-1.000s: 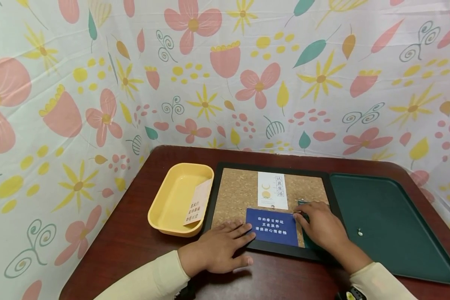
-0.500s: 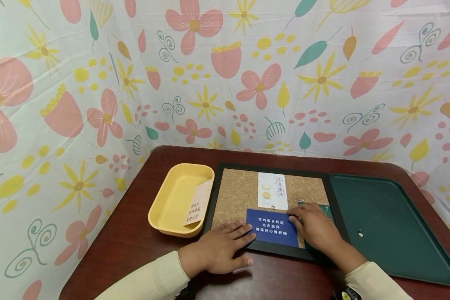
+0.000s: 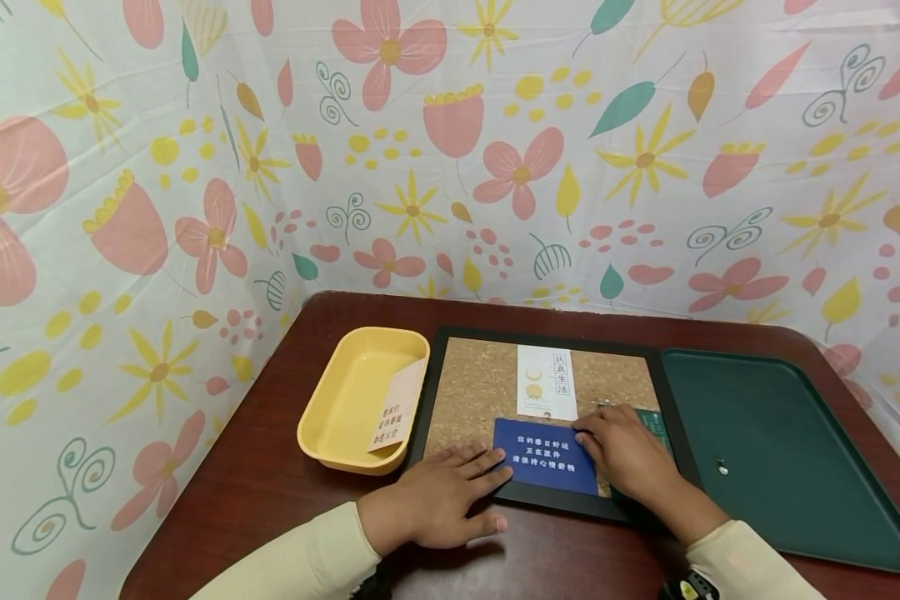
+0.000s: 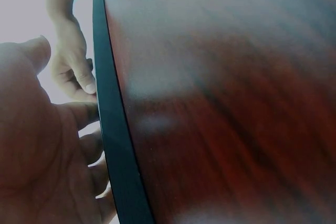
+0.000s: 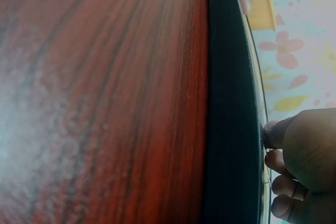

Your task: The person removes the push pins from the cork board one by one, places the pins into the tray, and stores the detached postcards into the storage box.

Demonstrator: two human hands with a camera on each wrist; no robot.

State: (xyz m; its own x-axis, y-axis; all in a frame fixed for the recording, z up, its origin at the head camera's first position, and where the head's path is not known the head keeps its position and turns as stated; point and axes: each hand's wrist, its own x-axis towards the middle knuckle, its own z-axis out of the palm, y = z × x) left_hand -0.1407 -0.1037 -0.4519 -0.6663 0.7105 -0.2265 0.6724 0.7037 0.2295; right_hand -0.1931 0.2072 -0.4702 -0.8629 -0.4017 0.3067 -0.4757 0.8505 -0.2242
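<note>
A blue card [image 3: 543, 458] with white writing lies on the framed cork board [image 3: 468, 375]. My left hand [image 3: 438, 496] rests on the card's left edge and the frame, fingers spread. The thumb and forefinger of my right hand [image 3: 630, 454] pinch together at the card's upper right corner; the pushpin between them is hidden by the fingers. Beneath that hand a dark green card [image 3: 654, 423] is partly covered. A white card [image 3: 546, 379] is held by a small pin at its lower edge. In the right wrist view, the right fingertips [image 5: 275, 156] meet the board.
Left of the board stands a yellow basin [image 3: 330, 400] with a pale pink card [image 3: 396, 408] leaning inside. On the right, a dark green tray [image 3: 780, 433] bears a single pushpin [image 3: 722, 468]. The brown table [image 3: 270, 500] meets a flowered curtain [image 3: 517, 275] at the back.
My right hand has shifted left with the pushpin, from just beside the blue card onto its upper right corner, uncovering more of the green card. The left hand stays put.
</note>
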